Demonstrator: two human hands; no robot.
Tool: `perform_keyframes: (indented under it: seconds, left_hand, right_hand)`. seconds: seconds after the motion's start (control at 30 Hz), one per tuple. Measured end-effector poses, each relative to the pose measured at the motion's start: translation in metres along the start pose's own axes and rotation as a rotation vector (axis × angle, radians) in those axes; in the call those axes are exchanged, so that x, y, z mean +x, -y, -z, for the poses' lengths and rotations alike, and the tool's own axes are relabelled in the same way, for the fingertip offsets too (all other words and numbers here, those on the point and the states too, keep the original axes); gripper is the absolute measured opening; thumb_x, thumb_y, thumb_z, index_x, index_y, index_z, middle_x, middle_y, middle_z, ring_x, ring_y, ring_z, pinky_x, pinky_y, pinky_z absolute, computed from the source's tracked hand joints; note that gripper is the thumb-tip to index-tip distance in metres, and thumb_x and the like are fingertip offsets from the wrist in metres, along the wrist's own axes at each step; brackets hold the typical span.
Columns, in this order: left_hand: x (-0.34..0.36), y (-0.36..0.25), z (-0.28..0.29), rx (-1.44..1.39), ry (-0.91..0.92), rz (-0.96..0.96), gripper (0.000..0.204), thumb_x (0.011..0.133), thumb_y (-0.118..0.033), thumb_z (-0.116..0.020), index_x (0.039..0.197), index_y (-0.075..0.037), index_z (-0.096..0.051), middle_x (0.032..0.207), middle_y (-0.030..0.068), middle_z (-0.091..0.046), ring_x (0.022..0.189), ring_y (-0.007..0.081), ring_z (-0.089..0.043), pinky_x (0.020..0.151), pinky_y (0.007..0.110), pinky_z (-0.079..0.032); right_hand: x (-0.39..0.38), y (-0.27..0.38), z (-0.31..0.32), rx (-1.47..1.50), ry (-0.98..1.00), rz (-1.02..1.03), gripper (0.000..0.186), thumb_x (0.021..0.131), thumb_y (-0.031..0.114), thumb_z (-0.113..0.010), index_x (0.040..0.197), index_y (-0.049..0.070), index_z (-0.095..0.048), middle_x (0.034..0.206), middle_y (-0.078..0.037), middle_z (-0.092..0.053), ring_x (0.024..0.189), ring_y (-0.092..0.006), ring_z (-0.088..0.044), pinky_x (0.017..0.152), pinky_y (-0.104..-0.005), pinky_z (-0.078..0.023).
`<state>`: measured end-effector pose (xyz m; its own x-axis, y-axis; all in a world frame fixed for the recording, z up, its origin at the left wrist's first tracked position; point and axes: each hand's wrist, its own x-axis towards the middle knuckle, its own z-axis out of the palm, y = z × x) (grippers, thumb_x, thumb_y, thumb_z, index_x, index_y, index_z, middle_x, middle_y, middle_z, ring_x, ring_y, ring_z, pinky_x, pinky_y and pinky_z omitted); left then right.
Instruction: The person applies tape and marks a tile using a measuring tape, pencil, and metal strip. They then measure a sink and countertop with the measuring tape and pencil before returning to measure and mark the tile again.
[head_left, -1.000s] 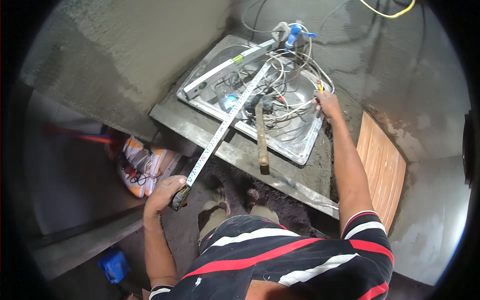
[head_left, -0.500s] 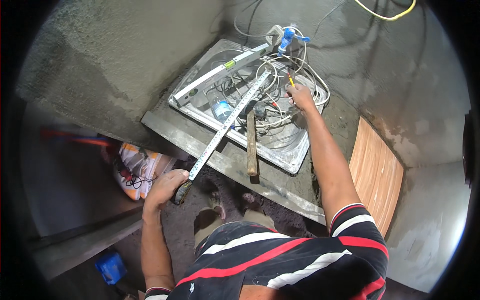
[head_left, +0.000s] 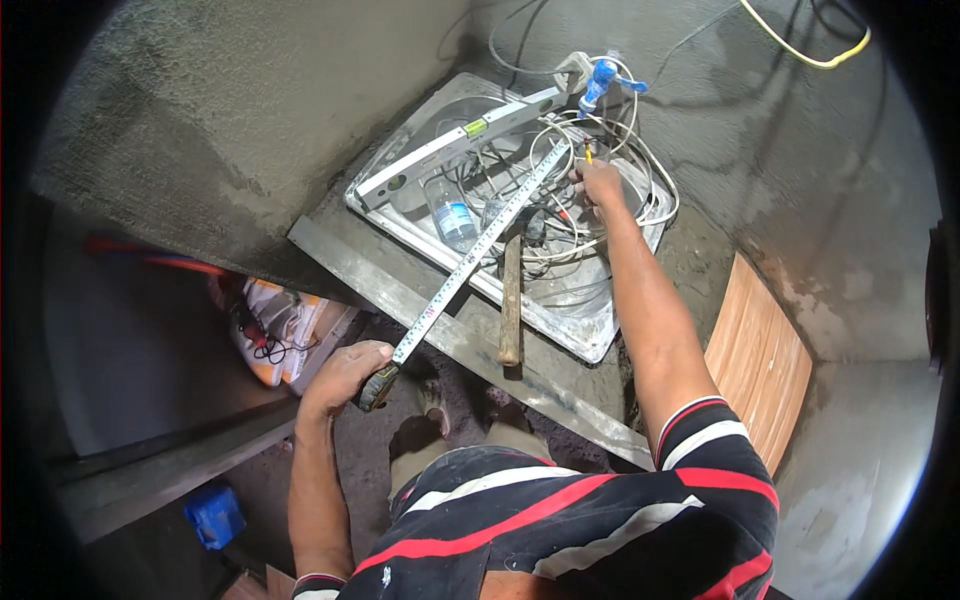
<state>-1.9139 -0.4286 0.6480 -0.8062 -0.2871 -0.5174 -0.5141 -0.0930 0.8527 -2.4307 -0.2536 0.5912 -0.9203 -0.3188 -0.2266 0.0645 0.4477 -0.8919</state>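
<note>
My left hand [head_left: 345, 375] is closed around the dark case of a tape measure [head_left: 378, 388], held past the front edge of a dirty white tray [head_left: 562, 336]. Its pale blade [head_left: 465, 268] runs out diagonally over the tray to the coiled cables near the far side. Beside the blade's far end, my right hand [head_left: 600, 186] pinches a yellow pencil [head_left: 589, 154] with its tip pointing away from me. A hammer's wooden handle [head_left: 511, 305] lies across the tray's front rim. Behind the blade are a clear plastic bottle [head_left: 454, 214] and a spirit level [head_left: 432, 153].
White cables [head_left: 660, 165] loop over the tray's right side, by a blue fitting [head_left: 598, 86]. A long flat bar [head_left: 365, 278] edges the ledge in front. A wood-look panel [head_left: 762, 345] leans at right. Lower left are a sack [head_left: 275, 335] and a blue container [head_left: 215, 517].
The tray and its contents sit slightly farther right in view. My right hand and the pencil have come closer to the blade's far end. My left hand keeps its grip on the tape measure.
</note>
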Motion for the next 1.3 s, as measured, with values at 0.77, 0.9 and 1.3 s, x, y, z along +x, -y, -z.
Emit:
perform_keyframes:
  seconds: [0.77, 0.9, 1.3]
  left_hand:
    - [0.016, -0.025, -0.012, -0.017, -0.003, 0.081, 0.044, 0.102, -0.038, -0.062, 0.117, 0.003, -0.070, 0.097, 0.0013, -0.067, 0.090, 0.0098, -0.058, 0.081, 0.026, -0.047]
    - [0.015, -0.028, -0.011, -0.027, 0.002, 0.098, 0.043, 0.103, -0.038, -0.061, 0.116, 0.003, -0.071, 0.097, 0.0015, -0.067, 0.089, 0.0095, -0.057, 0.081, 0.026, -0.047]
    - [0.023, -0.010, -0.006, 0.086, 0.027, -0.042, 0.044, 0.104, -0.036, -0.057, 0.115, 0.004, -0.069, 0.113, 0.0109, -0.072, 0.106, 0.0175, -0.063, 0.096, 0.032, -0.047]
  right_hand:
    - [0.019, 0.004, -0.012, 0.339, 0.134, -0.105, 0.019, 0.099, 0.023, -0.061, 0.094, 0.005, -0.063, 0.075, -0.001, -0.062, 0.052, -0.0066, -0.052, 0.037, -0.0220, -0.033]
    - [0.022, 0.004, -0.015, 0.291, 0.083, -0.120, 0.021, 0.095, 0.026, -0.067, 0.087, 0.006, -0.064, 0.070, 0.000, -0.060, 0.049, -0.0071, -0.051, 0.037, -0.0238, -0.033]
    - [0.040, -0.004, -0.025, 0.182, 0.078, -0.031, 0.022, 0.086, 0.021, -0.079, 0.075, 0.010, -0.064, 0.062, 0.001, -0.059, 0.043, -0.0081, -0.048, 0.038, -0.0268, -0.032]
